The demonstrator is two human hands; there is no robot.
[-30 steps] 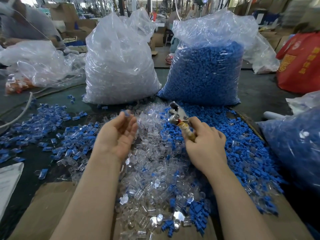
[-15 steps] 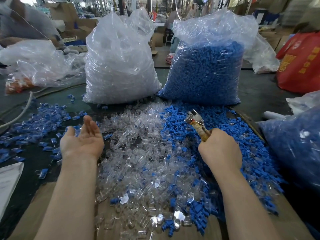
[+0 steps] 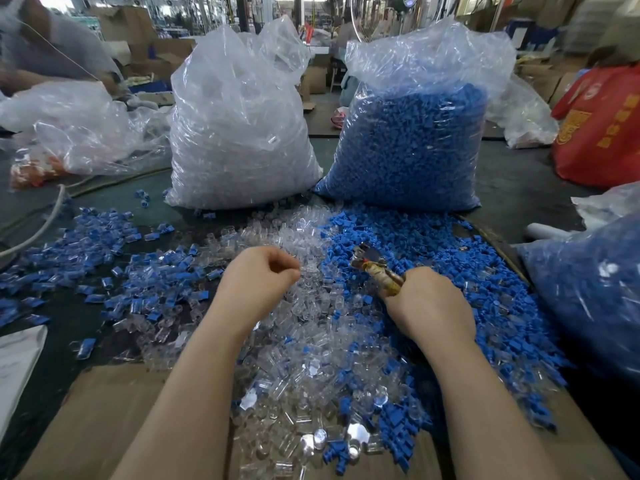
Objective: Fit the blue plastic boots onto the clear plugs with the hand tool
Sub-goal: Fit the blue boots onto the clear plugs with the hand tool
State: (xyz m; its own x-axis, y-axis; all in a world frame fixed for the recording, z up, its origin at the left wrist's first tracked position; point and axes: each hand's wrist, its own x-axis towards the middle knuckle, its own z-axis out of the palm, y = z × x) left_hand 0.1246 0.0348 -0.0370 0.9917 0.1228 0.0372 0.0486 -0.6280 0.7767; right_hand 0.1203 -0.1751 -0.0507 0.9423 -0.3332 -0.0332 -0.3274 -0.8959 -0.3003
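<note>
Blue plastic boots: a loose heap of small blue moulded pieces (image 3: 485, 271) spreads over the table in front of me to the right, reaching from the foot of the far blue sack down past my right wrist.
Clear plugs: a heap of small transparent plastic plugs (image 3: 304, 348) lies in the middle between my forearms, touching and mingling with the blue heap along its right edge.
Hand tool: the metal plier-like tool with a worn yellowish handle (image 3: 375, 270) points up and to the left, its grey head just above the blue heap.
My right hand (image 3: 429, 303): I grip the tool's handle, fingers wrapped round it, knuckles toward me.
My left hand (image 3: 259, 282): fingers curled in over the clear heap, fingertips at a clear piece; I cannot tell if I pinch it.
Far sacks: a tall clear plastic bag full of transparent plugs (image 3: 239, 133) stands beside a clear plastic bag full of blue boots (image 3: 412, 147), both just behind the heaps.
Left side: scattered blue-and-clear pieces (image 3: 86, 247) lie across the dark table (image 3: 519, 188).
Near edge: brown cardboard sheet (image 3: 114, 420) under my left forearm.
Right side: another bag of blue pieces (image 3: 595, 289), and a red bag with yellow print (image 3: 599, 126) behind it.
</note>
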